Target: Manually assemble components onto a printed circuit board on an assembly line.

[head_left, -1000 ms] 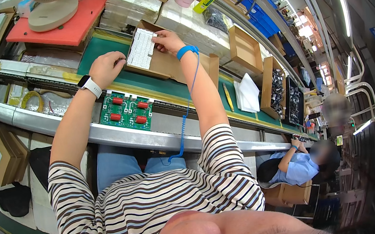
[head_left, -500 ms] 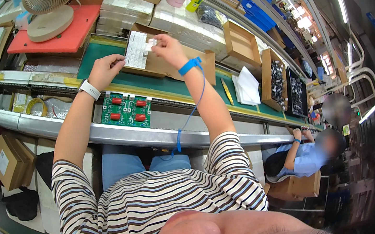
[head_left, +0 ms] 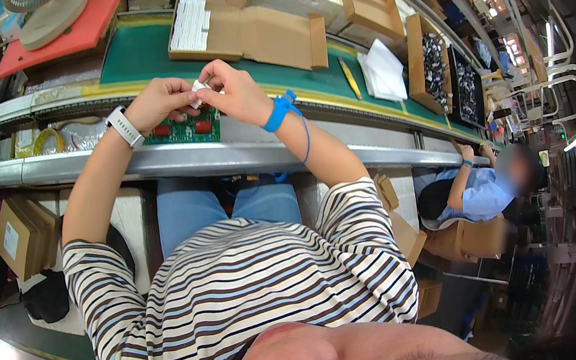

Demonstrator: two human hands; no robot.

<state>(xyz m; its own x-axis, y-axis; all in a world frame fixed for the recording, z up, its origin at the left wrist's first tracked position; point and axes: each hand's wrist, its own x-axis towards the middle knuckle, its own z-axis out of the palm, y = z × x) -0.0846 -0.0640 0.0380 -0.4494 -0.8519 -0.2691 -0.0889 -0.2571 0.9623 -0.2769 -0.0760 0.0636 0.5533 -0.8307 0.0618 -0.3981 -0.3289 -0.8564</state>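
My left hand [head_left: 161, 105] and my right hand [head_left: 237, 98] meet over the metal rail. Their fingertips pinch a small white piece [head_left: 198, 93], whose exact kind I cannot make out. Just beneath my fingers lies a green circuit board [head_left: 184, 133] carrying red block-shaped components [head_left: 203, 127]; my hands hide part of it. Beyond them, an open cardboard box [head_left: 225, 31] on the green belt holds rows of white pieces [head_left: 190, 27]. A blue wrist strap [head_left: 281, 111] with a cord is on my right wrist, a white watch [head_left: 124, 126] on my left.
Yellow tweezers [head_left: 349, 78] and white sheets [head_left: 383, 70] lie right of the box. Farther right stands a carton of dark parts [head_left: 427, 64]. A fan base [head_left: 55, 19] sits on a red foam slab [head_left: 101, 14]. Co-workers are at the left edge and the right [head_left: 479, 188].
Both hands have drawn back from the cardboard box toward me and come together over the circuit board. The small white piece is now between their fingertips. The view has shifted too.
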